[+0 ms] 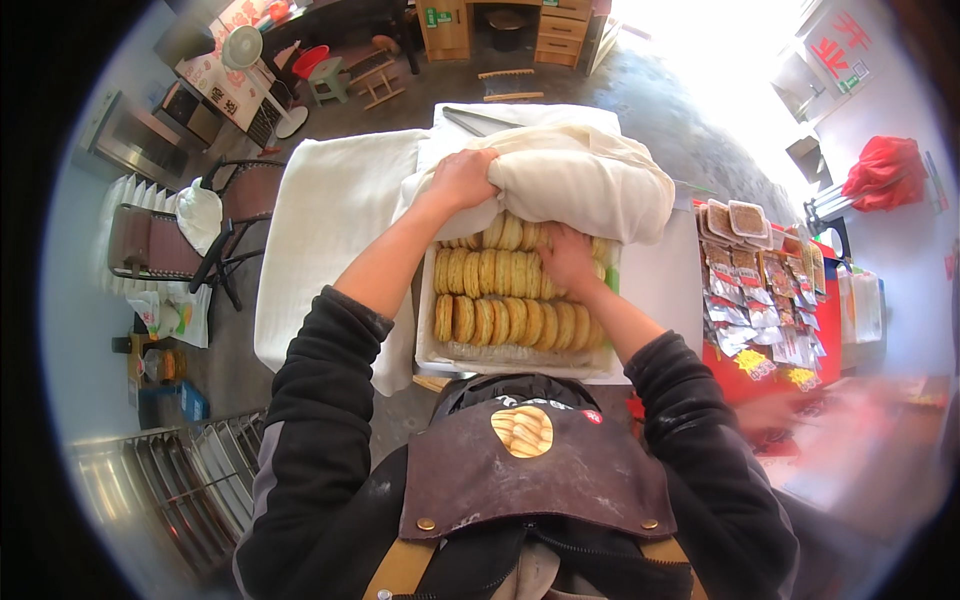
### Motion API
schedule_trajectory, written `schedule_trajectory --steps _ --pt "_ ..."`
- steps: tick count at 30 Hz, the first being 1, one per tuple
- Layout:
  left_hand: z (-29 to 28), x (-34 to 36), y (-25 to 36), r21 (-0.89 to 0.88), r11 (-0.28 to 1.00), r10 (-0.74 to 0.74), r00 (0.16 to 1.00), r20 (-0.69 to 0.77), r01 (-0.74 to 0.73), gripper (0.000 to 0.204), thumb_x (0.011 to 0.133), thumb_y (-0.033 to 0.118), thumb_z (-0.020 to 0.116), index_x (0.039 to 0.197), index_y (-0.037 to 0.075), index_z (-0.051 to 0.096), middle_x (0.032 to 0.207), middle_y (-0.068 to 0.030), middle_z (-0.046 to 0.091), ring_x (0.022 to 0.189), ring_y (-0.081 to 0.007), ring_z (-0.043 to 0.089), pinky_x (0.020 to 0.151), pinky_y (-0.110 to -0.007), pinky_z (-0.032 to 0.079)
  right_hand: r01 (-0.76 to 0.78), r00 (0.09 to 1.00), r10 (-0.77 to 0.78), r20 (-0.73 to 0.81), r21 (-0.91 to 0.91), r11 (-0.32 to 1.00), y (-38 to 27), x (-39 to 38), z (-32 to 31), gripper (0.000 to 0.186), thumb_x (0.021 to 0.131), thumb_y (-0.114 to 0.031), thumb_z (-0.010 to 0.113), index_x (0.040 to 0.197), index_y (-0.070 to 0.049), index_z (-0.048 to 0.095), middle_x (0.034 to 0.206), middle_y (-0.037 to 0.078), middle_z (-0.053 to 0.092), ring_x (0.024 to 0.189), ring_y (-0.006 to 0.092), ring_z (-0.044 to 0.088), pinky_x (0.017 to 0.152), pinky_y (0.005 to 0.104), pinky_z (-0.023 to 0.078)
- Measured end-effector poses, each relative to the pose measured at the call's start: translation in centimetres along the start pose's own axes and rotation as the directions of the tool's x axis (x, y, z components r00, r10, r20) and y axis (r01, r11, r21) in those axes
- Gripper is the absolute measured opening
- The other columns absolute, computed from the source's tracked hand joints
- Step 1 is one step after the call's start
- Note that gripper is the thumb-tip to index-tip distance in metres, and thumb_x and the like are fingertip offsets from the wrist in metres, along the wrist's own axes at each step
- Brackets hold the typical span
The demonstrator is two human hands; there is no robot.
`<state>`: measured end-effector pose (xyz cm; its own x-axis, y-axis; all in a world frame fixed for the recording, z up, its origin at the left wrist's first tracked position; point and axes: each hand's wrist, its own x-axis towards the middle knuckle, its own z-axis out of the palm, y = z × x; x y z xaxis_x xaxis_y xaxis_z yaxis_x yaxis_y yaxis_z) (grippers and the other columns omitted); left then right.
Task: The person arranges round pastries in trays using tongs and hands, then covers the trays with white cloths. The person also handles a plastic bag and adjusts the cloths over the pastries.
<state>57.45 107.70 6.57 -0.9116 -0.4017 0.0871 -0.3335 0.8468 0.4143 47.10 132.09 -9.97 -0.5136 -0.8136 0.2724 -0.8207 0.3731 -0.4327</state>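
Note:
In front of me stands a white box (432, 352) holding rows of round, golden flat pastries (500, 322) set on edge. A thick cream cloth (590, 180) is bunched over its far part. My left hand (466, 180) grips the edge of this cloth, fingers closed and partly hidden by its folds. Over the far rows, my right hand (570, 258) reaches down among the pastries beneath the lifted cloth. Its fingertips are hidden, so I cannot see whether it holds one. Clear plastic shows along the near side of the box.
White cloth (340, 230) drapes over the left of the table. A red-covered stand (720, 350) to the right carries packaged foods (765, 290). Folding chairs (150, 240) and metal trays (200, 470) stand at left. A fan (243, 48) and small stools are farther back.

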Motion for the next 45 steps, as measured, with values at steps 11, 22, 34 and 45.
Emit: schedule_trajectory --steps 11,22,34,45 --pt "-0.9 0.5 0.4 -0.01 1.0 -0.021 0.999 0.032 0.022 0.04 0.078 0.026 0.083 0.116 0.015 0.075 0.11 -0.0189 0.079 0.108 -0.0427 0.073 0.093 -0.053 0.058 -0.195 0.959 0.22 0.18 -0.148 0.97 1.2 1.1 1.8 0.08 0.095 -0.051 0.07 0.157 -0.004 0.053 0.163 0.024 0.051 0.154 0.043 0.039 0.129 0.0602 0.019" --pt "-0.7 -0.4 0.6 -0.003 0.999 -0.041 0.997 0.063 0.042 0.039 0.08 0.029 0.082 0.116 0.015 0.076 0.111 -0.0194 0.079 0.109 -0.0439 0.073 0.095 -0.055 0.057 -0.211 0.977 0.211 -0.012 -0.103 0.972 0.6 1.4 2.5 0.078 0.082 -0.04 0.079 0.15 -0.006 0.061 0.152 0.026 0.058 0.144 0.0478 0.046 0.123 0.0595 0.031" --pt "-0.3 -1.3 0.2 0.0 0.999 -0.04 0.998 0.04 0.04 0.043 0.079 0.03 0.082 0.119 0.016 0.076 0.112 -0.0201 0.078 0.109 -0.0437 0.073 0.096 -0.053 0.057 -0.246 0.96 0.212 -0.181 -0.192 0.95 1.2 2.3 5.8 0.061 0.09 -0.023 0.071 0.148 -0.009 0.063 0.151 0.024 0.059 0.142 0.0489 0.049 0.118 0.0621 0.037" --pt "0.6 -1.6 -0.6 -0.013 1.0 0.003 0.999 0.035 -0.003 0.049 0.078 0.032 0.086 0.124 0.016 0.076 0.111 -0.0209 0.079 0.109 -0.0438 0.073 0.097 -0.053 0.058 -0.3 0.937 0.272 -0.218 -0.106 0.948 1.0 2.5 5.6 0.051 0.103 -0.023 0.057 0.151 -0.006 0.06 0.156 0.027 0.055 0.146 0.0499 0.046 0.121 0.0604 0.034"
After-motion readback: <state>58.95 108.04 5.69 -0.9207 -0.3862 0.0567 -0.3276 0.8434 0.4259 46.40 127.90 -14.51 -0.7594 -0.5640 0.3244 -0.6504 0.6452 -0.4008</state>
